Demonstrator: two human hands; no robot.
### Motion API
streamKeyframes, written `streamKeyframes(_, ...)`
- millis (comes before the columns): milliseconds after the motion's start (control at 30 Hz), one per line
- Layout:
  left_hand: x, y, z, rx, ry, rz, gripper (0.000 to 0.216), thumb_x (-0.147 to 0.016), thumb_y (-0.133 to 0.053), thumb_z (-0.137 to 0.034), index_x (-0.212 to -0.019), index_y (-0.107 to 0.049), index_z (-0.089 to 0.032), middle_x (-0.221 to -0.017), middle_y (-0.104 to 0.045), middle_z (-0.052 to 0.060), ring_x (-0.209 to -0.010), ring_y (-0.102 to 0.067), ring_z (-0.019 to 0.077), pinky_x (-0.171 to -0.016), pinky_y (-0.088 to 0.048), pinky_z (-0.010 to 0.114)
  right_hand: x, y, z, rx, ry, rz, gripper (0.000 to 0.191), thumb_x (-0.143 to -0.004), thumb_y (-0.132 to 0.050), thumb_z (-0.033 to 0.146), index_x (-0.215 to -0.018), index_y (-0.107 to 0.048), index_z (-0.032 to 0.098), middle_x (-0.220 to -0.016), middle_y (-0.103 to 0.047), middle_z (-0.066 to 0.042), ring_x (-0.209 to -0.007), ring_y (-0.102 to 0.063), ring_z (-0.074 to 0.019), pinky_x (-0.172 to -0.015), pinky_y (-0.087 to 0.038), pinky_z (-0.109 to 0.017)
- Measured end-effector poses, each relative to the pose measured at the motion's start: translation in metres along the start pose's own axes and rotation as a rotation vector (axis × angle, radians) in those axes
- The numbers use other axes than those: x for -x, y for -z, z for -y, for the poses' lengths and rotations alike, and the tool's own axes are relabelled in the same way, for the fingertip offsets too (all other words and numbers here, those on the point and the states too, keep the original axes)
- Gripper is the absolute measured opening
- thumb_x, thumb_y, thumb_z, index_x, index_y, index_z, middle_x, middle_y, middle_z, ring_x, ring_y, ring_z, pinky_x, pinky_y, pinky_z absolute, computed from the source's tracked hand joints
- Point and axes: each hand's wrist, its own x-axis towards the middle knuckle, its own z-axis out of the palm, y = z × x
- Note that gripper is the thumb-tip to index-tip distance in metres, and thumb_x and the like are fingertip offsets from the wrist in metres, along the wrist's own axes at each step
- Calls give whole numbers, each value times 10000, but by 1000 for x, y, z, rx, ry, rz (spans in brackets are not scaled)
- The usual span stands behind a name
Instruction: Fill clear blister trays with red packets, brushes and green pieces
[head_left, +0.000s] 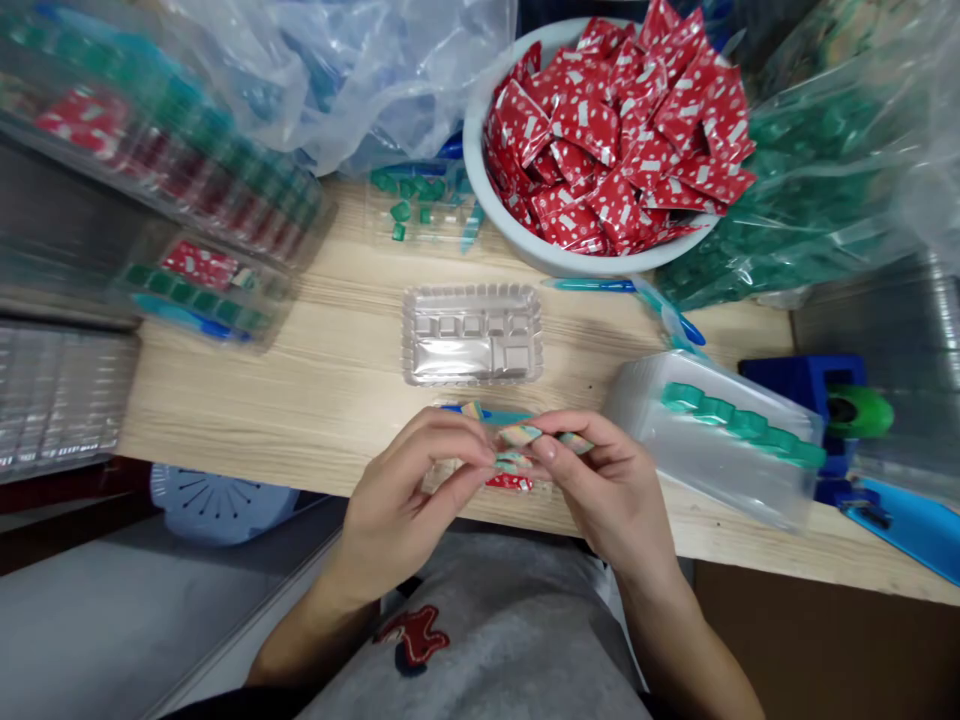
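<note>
My right hand (611,480) is closed, pinching a small pastel-striped piece (520,436) in green, orange and cream. Another such piece (576,442) shows between its fingers. My left hand (424,500) is closed as well, its thumb and index fingertips meeting beside these pieces; what they grip is partly hidden. Beneath the hands lies a clear plastic tray, mostly covered, with a red patterned packet (510,482) and a blue brush or pen (506,416) in it. Just beyond sits an unfilled clear compartment tray (472,335).
A grey-white basin (480,160) heaped with red packets stands at the back. Green pots fill a clear bag (817,190) at right. Nearby are stacked trays with a green pot strip (742,425), blue pens (592,285), a blue tape dispenser (802,400) and filled trays (210,285) at left.
</note>
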Motion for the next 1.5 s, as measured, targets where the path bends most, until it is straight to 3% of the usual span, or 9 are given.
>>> streamKeyframes(300, 8, -4, 2, -92, -57, -57, 345, -880, -610, -41, -1144, -616, -263, -1014, -648, 15, -954, -639, 134, -818, -577, 279, 7, -5, 7, 73, 106, 73, 229, -805, -703, 83, -882, -768, 289, -950, -776, 32, -911, -739, -88, -832, -598, -164)
streamKeyframes(400, 8, -2, 0, -187, -111, -50, 325, -877, -600, -21, -1102, -632, -253, -1017, -635, 15, -948, -639, 130, -804, -578, 266, 9, -5, 9, 96, 124, 86, 279, -803, -707, 65, -922, -771, 309, -989, -771, 52, -966, -726, -76, -886, -577, -148)
streamKeyframes(600, 4, 2, -4, -198, -153, -14, 247, -852, -599, -4, -998, -601, -203, -993, -649, 12, -943, -629, 136, -829, -552, 285, 9, -1, 1, -9, 39, 108, 197, -881, -672, 226, -992, -755, 366, -1033, -762, 78, -890, -733, -48, -818, -587, -121)
streamKeyframes(833, 2, 5, -10, -262, -87, 129, 230, -866, -585, -27, -1002, -574, -212, -947, -628, 3, -915, -601, 133, -814, -534, 289, 9, -2, 7, 204, 126, 52, 248, -860, -677, 136, -964, -769, 342, -998, -767, 84, -947, -720, -41, -869, -559, -95)
streamKeyframes(967, 6, 5, -5, -163, -61, 57, 270, -872, -599, -27, -1063, -592, -218, -1000, -604, 12, -961, -592, 126, -838, -531, 264, 9, -2, 10, 229, 137, 174, 319, -853, -668, 96, -1008, -757, 360, -1049, -757, 80, -997, -715, -66, -923, -561, -150)
streamKeyframes(1100, 10, 1, -2, -123, -19, 39, 367, -874, -629, -70, -1199, -572, -229, -1094, -602, 33, -1053, -572, 150, -927, -518, 300, 10, -3, 8, 199, 128, 141, 337, -840, -678, 79, -985, -755, 372, -993, -766, 97, -943, -723, -50, -865, -571, -123)
streamKeyframes(1267, 9, 3, -4, -146, -27, 39, 287, -864, -611, -40, -1093, -588, -211, -1078, -599, 17, -1035, -567, 139, -925, -500, 291, 8, -1, 3, 35, 36, 170, 172, -898, -652, 295, -1057, -715, 315, -1030, -763, 40, -953, -726, -89, -832, -602, -192)
streamKeyframes(1367, 7, 9, -9, -221, -7, 74, 265, -866, -598, -42, -1065, -582, -216, -1064, -612, 13, -1016, -578, 149, -902, -494, 308, 3, -2, -2, -167, -40, 249, 333, -951, -505, 500, -1129, -680, 280, -1054, -759, -6, -978, -726, -125, -861, -608, -274)
streamKeyframes(1500, 5, 10, -19, -364, -36, 71, 220, -865, -612, -74, -1027, -587, -221, -1024, -614, 12, -993, -577, 166, -873, -491, 326, -3, -8, -9, -227, -58, 180, 461, -915, -475, 620, -1103, -690, 258, -1124, -740, -32, -1086, -695, -175, -974, -563, -361)
